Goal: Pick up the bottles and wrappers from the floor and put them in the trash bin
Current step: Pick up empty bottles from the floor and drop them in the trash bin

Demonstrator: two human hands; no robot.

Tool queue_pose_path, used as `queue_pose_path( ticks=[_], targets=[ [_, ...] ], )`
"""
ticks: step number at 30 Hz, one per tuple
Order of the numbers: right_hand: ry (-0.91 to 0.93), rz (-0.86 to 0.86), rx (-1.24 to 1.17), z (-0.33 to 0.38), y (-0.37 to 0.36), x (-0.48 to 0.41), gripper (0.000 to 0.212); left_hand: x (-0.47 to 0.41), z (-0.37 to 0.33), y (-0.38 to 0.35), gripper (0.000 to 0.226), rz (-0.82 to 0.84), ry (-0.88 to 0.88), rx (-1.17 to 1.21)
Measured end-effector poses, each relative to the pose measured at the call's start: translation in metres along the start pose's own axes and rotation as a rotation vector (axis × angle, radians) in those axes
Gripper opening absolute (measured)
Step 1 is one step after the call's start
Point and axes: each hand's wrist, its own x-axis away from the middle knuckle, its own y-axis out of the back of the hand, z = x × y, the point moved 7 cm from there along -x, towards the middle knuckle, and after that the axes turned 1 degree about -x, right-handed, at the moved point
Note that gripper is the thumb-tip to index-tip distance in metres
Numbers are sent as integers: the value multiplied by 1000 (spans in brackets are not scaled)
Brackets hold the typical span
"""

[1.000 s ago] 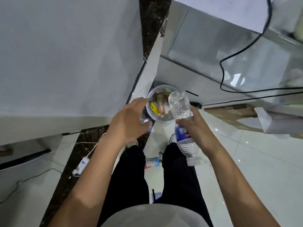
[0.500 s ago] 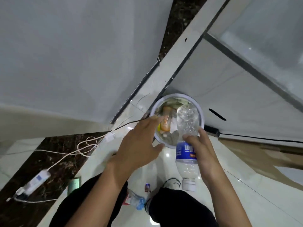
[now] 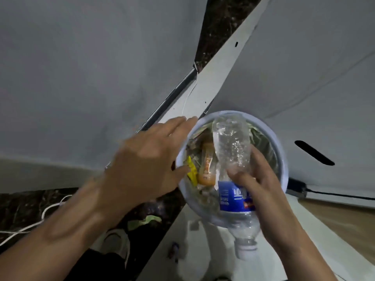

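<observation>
A round white trash bin point(image 3: 283, 159) stands on the floor by the wall, lined with clear plastic. Inside lie an orange bottle point(image 3: 207, 165), a yellow wrapper point(image 3: 191, 171) and other scraps. My right hand point(image 3: 261, 179) grips a clear plastic water bottle point(image 3: 231, 147) with a blue label. The bottle is held upside down, its base over the bin and its white cap toward me. My left hand point(image 3: 146, 157) hovers at the bin's left rim, fingers spread, holding nothing.
A white cable point(image 3: 50, 209) lies on the dark marble strip at lower left. A green scrap point(image 3: 144, 220) and my shoe point(image 3: 115, 242) are below the left arm. A small wrapper point(image 3: 174, 248) lies on the white tiles. A black plug and cord point(image 3: 300, 189) run right of the bin.
The view has closed in on the bin. My left hand has let go and opened at the rim. The right hand has carried the water bottle further over the bin.
</observation>
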Motion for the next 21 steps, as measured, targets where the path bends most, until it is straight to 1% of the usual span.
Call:
queue_pose_path(
  ticks=[2,5,8,10,11,13,14,15,16,17,18,19,20,21],
  targets=[
    [-47,50,-68,0,3,-11,55,-13,3,1,96,28,2,39],
    [-141,92,-296,5,5,-25,38,-31,-5,12,105,11,6,60],
    [-199,72,-386,8,9,-28,41,-39,-21,19,112,10,-22,62],
    [-201,72,-455,7,8,-28,38,-45,-34,18,117,49,-67,42],
    [-192,99,-531,8,3,-28,38,-46,-41,14,119,67,-107,22],
    [-140,222,-773,11,-11,-24,31,-43,-52,5,116,84,-214,-4],
    [-109,262,-862,14,-16,-20,29,-41,-55,0,110,87,-267,22],
    [-52,266,-827,13,-12,-21,42,-39,-59,-1,101,77,-308,99],
    [12,235,-646,11,-6,-22,53,-38,-56,-2,87,47,-331,227],
    [51,210,-466,10,0,-25,55,-38,-54,0,73,-8,-338,359],
    [75,222,-347,10,4,-27,56,-39,-47,3,62,-75,-297,478],
    [107,211,-274,10,10,-31,61,-40,-38,4,57,-121,-198,584],
    [147,140,-221,13,21,-35,64,-42,-31,4,56,-121,-73,691],
    [175,40,-218,17,32,-40,66,-44,-27,1,54,-80,24,801]
  ],
)
